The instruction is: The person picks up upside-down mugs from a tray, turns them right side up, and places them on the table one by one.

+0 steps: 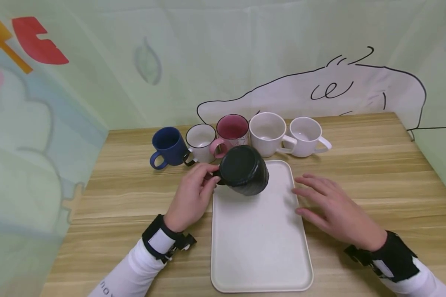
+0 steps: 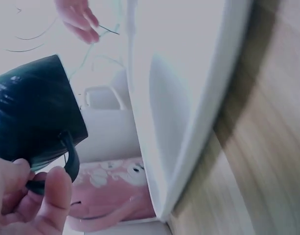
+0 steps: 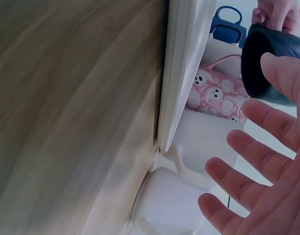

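My left hand (image 1: 191,194) pinches the handle of a black mug (image 1: 244,170) between thumb and fingers. The mug hangs upside down over the far end of a white rectangular tray (image 1: 260,247), its base facing up in the head view. From the right wrist view, the dark mouth of the black mug (image 3: 255,63) points down toward the tray, with a gap between them. My right hand (image 1: 332,208) is at the tray's right edge, fingers spread and holding nothing. In the left wrist view, the handle (image 2: 69,156) sits against my thumb and fingertips.
Behind the tray stands a row of upright mugs: a blue mug (image 1: 169,146), a white mug with dark rim (image 1: 201,144), a pink mug (image 1: 232,132), a large white mug (image 1: 268,134) and a smaller white mug (image 1: 306,136). A printed curtain (image 1: 208,53) hangs behind the wooden table (image 1: 134,198).
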The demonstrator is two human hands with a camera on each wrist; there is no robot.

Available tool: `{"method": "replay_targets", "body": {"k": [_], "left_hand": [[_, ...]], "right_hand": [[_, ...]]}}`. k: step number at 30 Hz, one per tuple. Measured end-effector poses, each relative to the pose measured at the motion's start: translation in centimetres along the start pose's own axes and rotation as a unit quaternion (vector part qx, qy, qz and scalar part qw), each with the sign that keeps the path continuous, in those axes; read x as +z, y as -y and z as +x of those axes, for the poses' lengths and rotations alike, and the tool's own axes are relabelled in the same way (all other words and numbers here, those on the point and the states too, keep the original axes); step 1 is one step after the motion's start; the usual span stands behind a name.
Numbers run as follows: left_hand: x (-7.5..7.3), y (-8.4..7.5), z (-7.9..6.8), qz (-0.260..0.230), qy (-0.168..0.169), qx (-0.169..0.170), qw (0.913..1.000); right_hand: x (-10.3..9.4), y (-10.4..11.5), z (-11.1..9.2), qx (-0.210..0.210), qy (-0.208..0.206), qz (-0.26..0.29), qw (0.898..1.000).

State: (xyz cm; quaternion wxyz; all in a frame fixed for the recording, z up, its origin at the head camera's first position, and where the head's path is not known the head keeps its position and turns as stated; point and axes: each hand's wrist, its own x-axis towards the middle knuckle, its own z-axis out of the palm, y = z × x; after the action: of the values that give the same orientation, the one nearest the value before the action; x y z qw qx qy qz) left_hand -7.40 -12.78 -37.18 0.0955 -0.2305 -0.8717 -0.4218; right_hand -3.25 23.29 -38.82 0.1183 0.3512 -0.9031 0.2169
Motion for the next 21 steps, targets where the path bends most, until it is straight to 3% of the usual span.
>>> {"method": "replay_targets", "body": {"k": [7, 15, 21], "left_hand": [[0.7, -0.8, 0.1, -0.124, -0.026, -0.009, 0.9919], [1.7, -1.8, 0.5, -0.248, -0.033, -0.017, 0.968], [2.4, -2.4, 0.6, -0.308, -0.031, -0.016, 0.9506]], "right_hand": [[0.6, 0.6, 1.0, 0.021, 0.012, 0.024, 0.999], [0.8, 1.5, 2.2, 0.051, 0.016, 0.051, 0.997], [0.9, 2.3, 3.6, 0.086, 0.015, 0.117, 0.989]]}}
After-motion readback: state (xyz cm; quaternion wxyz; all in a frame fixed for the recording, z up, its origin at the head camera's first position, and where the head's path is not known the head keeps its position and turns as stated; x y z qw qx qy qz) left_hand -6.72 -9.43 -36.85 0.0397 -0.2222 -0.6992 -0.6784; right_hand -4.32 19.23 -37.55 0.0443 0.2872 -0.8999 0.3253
